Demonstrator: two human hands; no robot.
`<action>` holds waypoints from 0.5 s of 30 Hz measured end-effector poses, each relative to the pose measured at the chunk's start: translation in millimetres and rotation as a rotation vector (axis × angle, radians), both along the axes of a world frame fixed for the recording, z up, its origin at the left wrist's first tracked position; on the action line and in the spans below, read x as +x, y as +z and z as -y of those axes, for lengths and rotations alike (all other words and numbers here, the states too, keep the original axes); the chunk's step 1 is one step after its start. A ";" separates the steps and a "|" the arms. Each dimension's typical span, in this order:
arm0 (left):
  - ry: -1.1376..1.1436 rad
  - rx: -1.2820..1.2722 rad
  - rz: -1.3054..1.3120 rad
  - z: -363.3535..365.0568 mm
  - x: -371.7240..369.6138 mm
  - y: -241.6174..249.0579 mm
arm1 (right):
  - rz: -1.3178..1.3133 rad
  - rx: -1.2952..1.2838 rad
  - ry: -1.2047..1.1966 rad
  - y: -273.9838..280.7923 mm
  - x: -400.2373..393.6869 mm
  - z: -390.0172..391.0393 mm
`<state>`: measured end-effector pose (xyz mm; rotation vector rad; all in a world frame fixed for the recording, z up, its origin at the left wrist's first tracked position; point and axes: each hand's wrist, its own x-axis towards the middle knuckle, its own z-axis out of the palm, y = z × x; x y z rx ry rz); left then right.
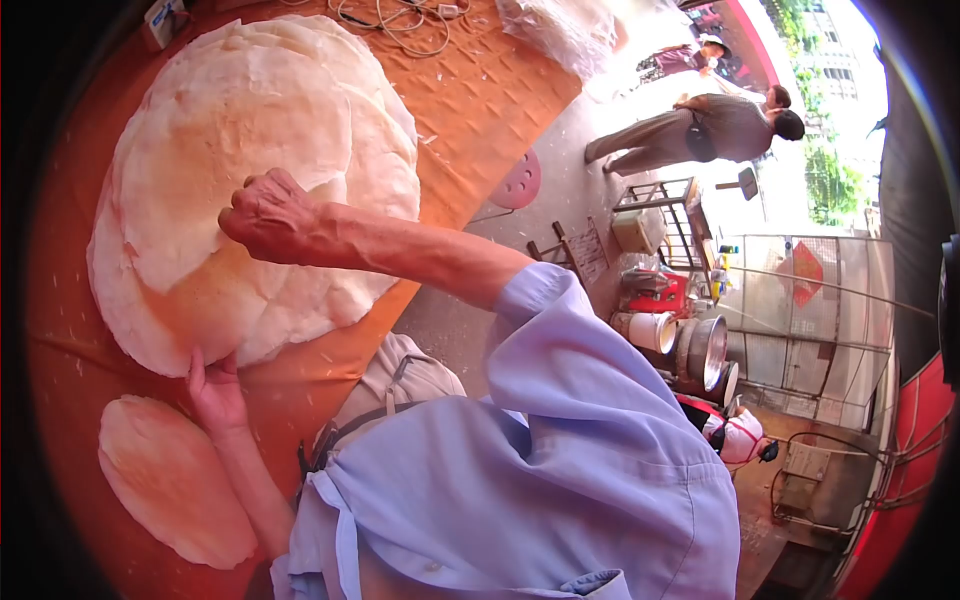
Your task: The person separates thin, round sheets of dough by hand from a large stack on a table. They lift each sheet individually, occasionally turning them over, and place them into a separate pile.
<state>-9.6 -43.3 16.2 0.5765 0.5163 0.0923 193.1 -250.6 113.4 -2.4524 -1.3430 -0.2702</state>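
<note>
A tall, overlapping stack of large round pale flatbreads (250, 110) lies on the orange-covered table (480, 110). My right hand (275, 215) is closed in a fist over the middle of the stack, its forearm reaching across from the right. What it grips, if anything, is hidden under the fingers. At the stack's near edge, the fingers of my left hand (215, 395) pinch the rim of a flatbread, partly covered by it. Beside my left forearm lies a separate oval-looking flatbread (170, 480), apart from the stack.
Coiled cable (410, 25) and clear plastic wrap (560, 35) sit at the table's far end. A pink round stool (520, 180) stands by the table edge. Beyond are people standing (690, 130), a metal rack (670, 210), a white bucket (650, 330) and large metal pots (705, 350).
</note>
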 end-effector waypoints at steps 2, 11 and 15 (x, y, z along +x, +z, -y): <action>-0.004 -0.018 0.000 1.5 -2.0 0.3 | 0.058 0.016 0.000 47.8 0.0 -3.2; -0.010 -0.076 -0.029 7.9 -0.1 5.9 | -0.174 -0.004 0.076 1.3 -14.4 -16.5; 0.039 0.005 -0.053 27.6 11.0 39.7 | 0.096 0.096 0.054 123.6 32.3 -24.2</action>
